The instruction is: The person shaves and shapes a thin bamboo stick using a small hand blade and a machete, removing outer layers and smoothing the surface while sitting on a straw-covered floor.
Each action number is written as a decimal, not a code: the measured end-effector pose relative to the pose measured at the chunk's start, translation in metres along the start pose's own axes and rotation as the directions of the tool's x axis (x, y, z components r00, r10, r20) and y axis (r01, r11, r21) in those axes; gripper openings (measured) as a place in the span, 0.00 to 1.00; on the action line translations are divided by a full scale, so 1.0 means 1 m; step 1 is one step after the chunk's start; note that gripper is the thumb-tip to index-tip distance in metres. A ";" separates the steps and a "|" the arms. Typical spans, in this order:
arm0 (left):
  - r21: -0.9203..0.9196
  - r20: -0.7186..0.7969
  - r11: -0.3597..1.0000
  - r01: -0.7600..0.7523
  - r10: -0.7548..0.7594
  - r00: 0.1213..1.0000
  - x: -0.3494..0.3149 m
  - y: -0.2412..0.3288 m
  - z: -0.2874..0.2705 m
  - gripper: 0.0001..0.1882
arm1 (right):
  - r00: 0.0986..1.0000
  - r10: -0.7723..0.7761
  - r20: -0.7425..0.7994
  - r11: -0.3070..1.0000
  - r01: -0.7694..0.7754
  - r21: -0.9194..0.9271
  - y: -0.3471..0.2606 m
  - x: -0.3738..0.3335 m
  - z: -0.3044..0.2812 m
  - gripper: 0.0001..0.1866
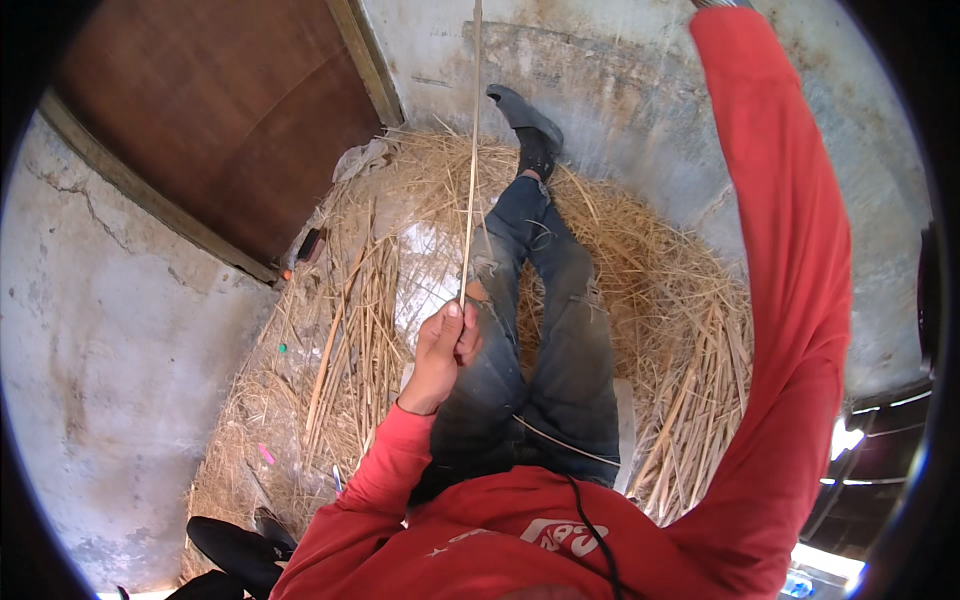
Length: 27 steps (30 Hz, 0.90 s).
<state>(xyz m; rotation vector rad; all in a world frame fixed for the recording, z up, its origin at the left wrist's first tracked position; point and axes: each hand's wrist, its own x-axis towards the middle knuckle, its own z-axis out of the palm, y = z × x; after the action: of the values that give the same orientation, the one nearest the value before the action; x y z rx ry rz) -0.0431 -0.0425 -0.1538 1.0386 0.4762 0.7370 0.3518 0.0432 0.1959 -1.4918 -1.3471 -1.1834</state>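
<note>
A long, thin, pale strip (473, 180), apparently of split bamboo or cane, rises nearly straight up from my left hand (443, 345) and runs out of the top of the picture. My left thumb and curled fingers pinch its lower end, above my left thigh. My right arm (790, 230), in a red sleeve, stretches up to the top right. Only a sliver of something grey and shiny shows at its cuff, and my right hand lies beyond the upper edge. Another thin strip (565, 443) lies across my lap.
Straw-like shavings (640, 260) cover the floor around my legs. Bundles of split sticks lie on the left (375, 320) and right (695, 400). A dark brush-like object (311, 245) sits by the brown door (210, 110). Stained walls (120, 330) stand close; black shapes (235, 550) fill the lower left.
</note>
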 end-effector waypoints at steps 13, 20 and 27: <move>-0.137 -0.076 0.989 -0.050 0.040 0.996 0.017 0.019 -0.013 0.28 | 0.684 -0.219 0.696 0.959 0.020 0.281 -0.140 -0.238 -0.033 0.28; -0.286 -0.069 0.957 0.040 -0.062 0.996 0.020 0.019 -0.010 0.26 | 0.530 -0.344 0.775 0.882 -0.101 0.461 -0.176 -0.301 -0.043 0.29; -0.305 -0.061 0.951 0.058 -0.080 0.995 0.015 0.013 -0.010 0.25 | 0.527 -0.312 0.790 0.888 -0.135 0.440 -0.183 -0.297 -0.040 0.29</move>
<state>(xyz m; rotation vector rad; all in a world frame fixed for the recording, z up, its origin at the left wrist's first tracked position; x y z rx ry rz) -0.0441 -0.0209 -0.1465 0.7065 0.4436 0.7607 0.1645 -0.0481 -0.0873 -1.6959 -2.1857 -0.0199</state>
